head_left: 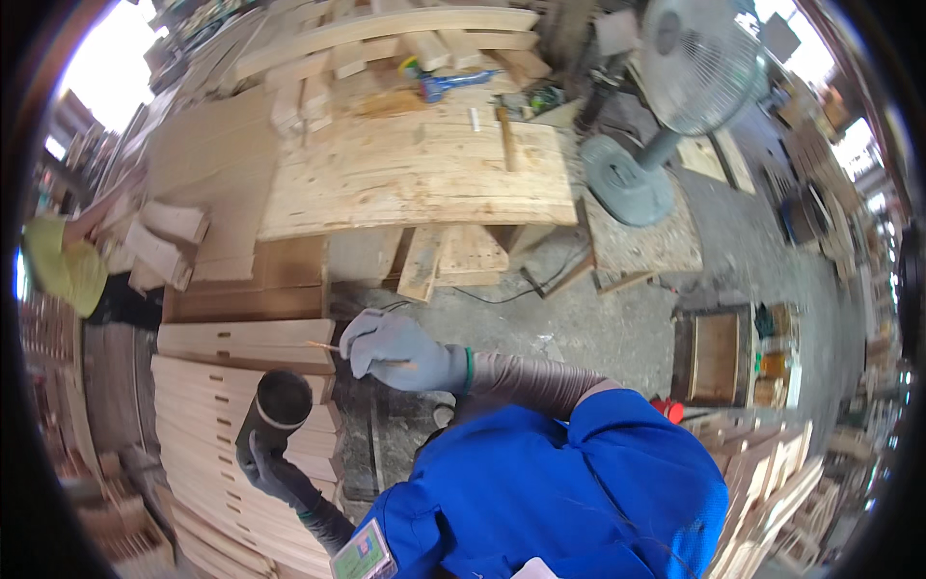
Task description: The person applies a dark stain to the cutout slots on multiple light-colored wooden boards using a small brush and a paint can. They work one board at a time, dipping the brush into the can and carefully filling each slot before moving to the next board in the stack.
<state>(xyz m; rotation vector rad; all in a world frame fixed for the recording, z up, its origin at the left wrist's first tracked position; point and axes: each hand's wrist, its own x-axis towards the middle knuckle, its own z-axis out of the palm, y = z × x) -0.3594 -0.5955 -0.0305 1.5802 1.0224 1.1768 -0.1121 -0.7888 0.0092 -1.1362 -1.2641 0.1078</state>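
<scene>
My left hand, in a grey glove, is wrapped round a dark cylindrical cup. The cup is tilted above a row of pale wooden boards with small slots cut along them. What the cup contains is too dark to make out. My right hand, in a grey glove with a green cuff, pinches a thin orange-brown stick. One end of the stick points left, over the nearest slotted boards; whether it has bristles is too small to tell.
Ahead stands a plywood work table bearing a hammer, a blue tool and wooden beams. A grey fan occupies a stand on the right. Cardboard lies at left, near another person. Wooden pieces are stacked at lower right.
</scene>
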